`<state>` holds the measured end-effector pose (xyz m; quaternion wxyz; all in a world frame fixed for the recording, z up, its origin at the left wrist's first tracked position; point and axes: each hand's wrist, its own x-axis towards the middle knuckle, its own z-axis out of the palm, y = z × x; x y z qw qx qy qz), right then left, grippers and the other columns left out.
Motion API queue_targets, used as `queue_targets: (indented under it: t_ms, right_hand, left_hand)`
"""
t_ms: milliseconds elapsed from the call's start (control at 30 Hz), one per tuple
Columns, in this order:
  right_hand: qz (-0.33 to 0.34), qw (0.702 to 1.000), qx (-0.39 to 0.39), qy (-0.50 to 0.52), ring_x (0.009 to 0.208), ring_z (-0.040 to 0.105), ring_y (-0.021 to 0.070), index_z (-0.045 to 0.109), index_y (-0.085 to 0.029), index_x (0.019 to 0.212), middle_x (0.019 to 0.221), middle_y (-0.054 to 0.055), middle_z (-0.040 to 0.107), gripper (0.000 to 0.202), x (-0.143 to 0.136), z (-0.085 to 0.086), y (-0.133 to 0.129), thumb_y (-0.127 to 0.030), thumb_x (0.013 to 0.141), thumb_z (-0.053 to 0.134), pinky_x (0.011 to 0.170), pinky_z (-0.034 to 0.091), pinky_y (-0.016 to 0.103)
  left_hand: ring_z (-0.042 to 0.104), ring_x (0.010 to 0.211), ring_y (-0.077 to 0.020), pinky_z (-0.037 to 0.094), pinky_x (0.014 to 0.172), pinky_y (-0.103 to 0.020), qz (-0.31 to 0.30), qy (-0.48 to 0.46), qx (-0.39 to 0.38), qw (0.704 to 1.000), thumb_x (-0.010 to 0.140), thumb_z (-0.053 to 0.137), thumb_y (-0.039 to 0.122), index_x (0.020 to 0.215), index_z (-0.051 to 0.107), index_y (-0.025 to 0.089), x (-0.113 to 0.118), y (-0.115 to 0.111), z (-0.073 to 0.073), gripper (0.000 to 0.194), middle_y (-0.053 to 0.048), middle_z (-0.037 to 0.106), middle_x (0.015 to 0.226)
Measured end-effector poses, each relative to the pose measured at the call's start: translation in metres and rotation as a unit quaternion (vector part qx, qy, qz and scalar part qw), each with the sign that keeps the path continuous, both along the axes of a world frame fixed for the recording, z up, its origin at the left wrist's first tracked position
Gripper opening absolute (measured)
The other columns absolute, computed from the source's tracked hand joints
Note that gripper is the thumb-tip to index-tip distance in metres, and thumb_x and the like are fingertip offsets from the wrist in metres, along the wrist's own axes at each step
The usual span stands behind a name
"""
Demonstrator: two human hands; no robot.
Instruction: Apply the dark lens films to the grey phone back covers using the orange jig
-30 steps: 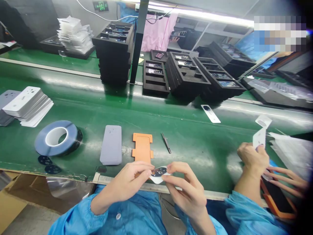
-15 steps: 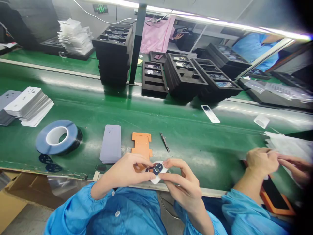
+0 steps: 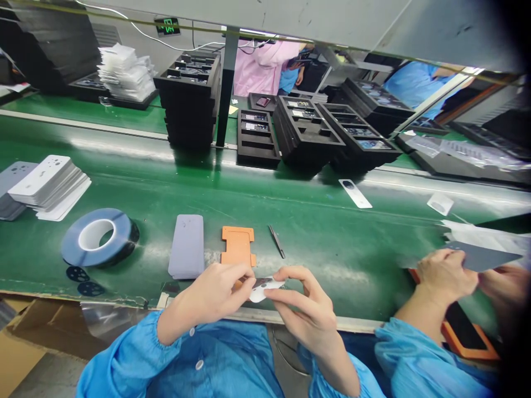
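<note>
Close to the bench's front edge, my two hands meet over a small white backing sheet (image 3: 258, 294) with holes in it. My right hand (image 3: 305, 301) pinches its right end between thumb and fingers. At its upper left, my left hand (image 3: 218, 290) has thumb and fingertips closed on a dark camera-shaped sticker (image 3: 262, 282), which looks partly lifted from the white; the fingers hide much of it. Just behind my left hand is an orange fixture plate (image 3: 238, 246), its near end covered. Black tweezers (image 3: 276, 241) lie to its right, and a stack of lilac phone-back sheets (image 3: 186, 246) to its left.
A roll of blue tape (image 3: 72, 243) and stacked white sheets (image 3: 43, 179) are at left. Black trays (image 3: 258, 149) line the back. At right, a co-worker's hands (image 3: 446, 279) hold a grey sheet (image 3: 483, 257) near an orange-framed phone (image 3: 468, 334).
The white sheet has tilted, and its dark sticker now shows as a thin band near my left fingertips. The co-worker's hands now hold up a grey sheet. The view has shifted slightly.
</note>
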<state>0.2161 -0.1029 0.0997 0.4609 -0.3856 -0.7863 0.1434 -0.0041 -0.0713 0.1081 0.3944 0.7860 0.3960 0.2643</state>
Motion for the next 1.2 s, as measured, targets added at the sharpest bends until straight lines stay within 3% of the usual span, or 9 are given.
queue_targets:
  t_ms: [133,267,467,667,800,933,1067,1200]
  right_hand:
    - [0.032,0.999,-0.015,-0.011,0.100,0.063,0.0207,0.075,-0.026,0.100,0.110,0.008,0.059,0.039,0.004,-0.002,-0.004,0.006,0.084,0.061,0.080,0.057,0.036]
    - [0.062,0.997,-0.041,-0.025,0.104,0.062,0.0215,0.073,-0.025,0.098,0.112,0.008,0.058,0.039,0.008,-0.007,-0.008,0.008,0.084,0.056,0.083,0.057,0.036]
    - [0.078,0.994,-0.078,-0.014,0.104,0.063,0.0224,0.070,-0.024,0.092,0.112,0.008,0.059,0.035,0.011,-0.005,-0.012,0.006,0.082,0.056,0.084,0.055,0.037]
    - [0.098,0.974,-0.139,0.149,0.091,0.061,0.0248,0.061,-0.022,0.087,0.097,0.009,0.062,0.015,0.027,0.000,-0.012,-0.009,0.089,0.055,0.074,0.049,0.041]
    - [0.084,0.933,-0.151,0.315,0.069,0.051,0.0211,0.062,-0.023,0.082,0.070,0.003,0.054,0.010,0.043,-0.009,0.011,-0.021,0.091,0.058,0.064,0.038,0.037]
    - [0.077,0.872,-0.186,0.446,0.059,0.043,0.0180,0.062,-0.023,0.073,0.061,0.000,0.046,0.008,0.050,-0.022,0.053,-0.021,0.080,0.059,0.061,0.032,0.035]
    - [0.072,0.832,-0.241,0.494,0.056,0.042,0.0166,0.059,-0.022,0.064,0.059,0.000,0.046,0.009,0.044,-0.037,0.096,-0.018,0.071,0.057,0.058,0.031,0.033]
    - [0.073,0.806,-0.287,0.513,0.055,0.040,0.0149,0.058,-0.021,0.061,0.057,-0.001,0.045,0.006,0.035,-0.057,0.125,-0.017,0.065,0.057,0.056,0.029,0.031]
  left_hand:
    - [0.051,0.053,-0.0105,0.036,0.054,-0.024,0.016,0.006,-0.039,0.999,0.103,0.042,0.026,0.091,0.057,0.021,-0.003,-0.001,0.002,0.020,0.004,0.062,0.068]
    - [0.058,0.059,-0.0126,0.041,0.057,-0.024,0.034,-0.002,-0.083,0.996,0.104,0.039,0.031,0.094,0.056,0.022,-0.004,-0.001,0.002,0.022,0.002,0.065,0.074]
    - [0.063,0.063,-0.0141,0.048,0.058,-0.023,0.080,-0.090,-0.159,0.980,0.104,0.040,0.039,0.094,0.053,0.022,-0.002,0.007,-0.008,0.024,0.001,0.064,0.072]
    - [0.066,0.067,-0.0146,0.048,0.056,-0.022,0.164,-0.116,-0.188,0.961,0.099,0.048,0.042,0.087,0.057,0.020,-0.003,0.025,-0.012,0.027,-0.002,0.069,0.078]
    - [0.064,0.058,-0.0149,0.048,0.058,-0.025,0.187,-0.025,-0.179,0.966,0.099,0.047,0.041,0.086,0.061,0.019,0.005,0.038,-0.024,0.029,-0.001,0.069,0.070]
    - [0.067,0.063,-0.0175,0.045,0.062,-0.027,0.197,0.098,-0.129,0.967,0.098,0.047,0.032,0.080,0.064,0.019,0.019,0.051,-0.043,0.028,-0.004,0.072,0.073]
    - [0.068,0.068,-0.0199,0.042,0.063,-0.028,0.205,0.146,-0.094,0.963,0.097,0.049,0.025,0.073,0.063,0.019,0.028,0.065,-0.058,0.029,-0.007,0.073,0.075]
    - [0.070,0.074,-0.0208,0.043,0.067,-0.028,0.217,0.177,-0.060,0.958,0.097,0.051,0.025,0.077,0.067,0.019,0.030,0.079,-0.066,0.026,-0.008,0.076,0.080]
